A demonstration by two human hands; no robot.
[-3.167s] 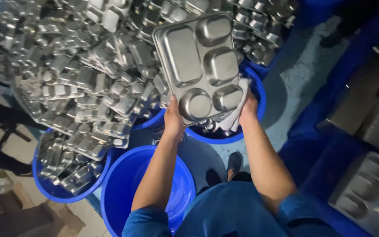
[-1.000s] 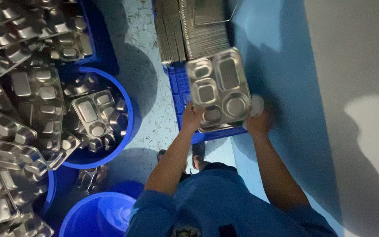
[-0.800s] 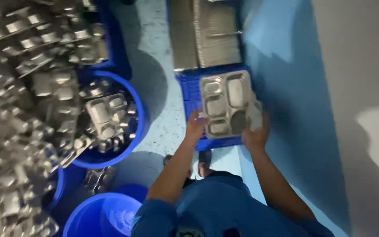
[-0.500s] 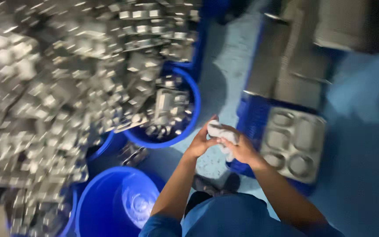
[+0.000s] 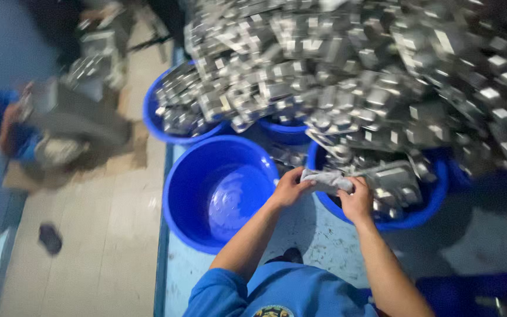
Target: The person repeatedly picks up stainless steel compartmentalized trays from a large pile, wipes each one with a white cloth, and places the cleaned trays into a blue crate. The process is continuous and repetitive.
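Both hands pinch a bunched grey cloth (image 5: 325, 179) just over the near rim of the tray-filled blue tub (image 5: 418, 214): left hand (image 5: 289, 186), right hand (image 5: 356, 201). Folding it flat should give a firmer grip.

- A bright blue short-sleeved shirt (image 5: 300, 293) is worn, seen from above at the bottom of the view.
- The left sleeve (image 5: 215, 290) is ended above the elbow, so the forearm is left bare.
- Both forearms are uncovered down to the wrists.
- A round emblem (image 5: 272, 311) in yellow and dark tones is seen on the shirt front, cut off by the lower edge.
- No gloves are worn on the left hand (image 5: 290, 186) or the right hand (image 5: 356, 202).
- A dark shoe (image 5: 289, 256) is glimpsed below the shirt.
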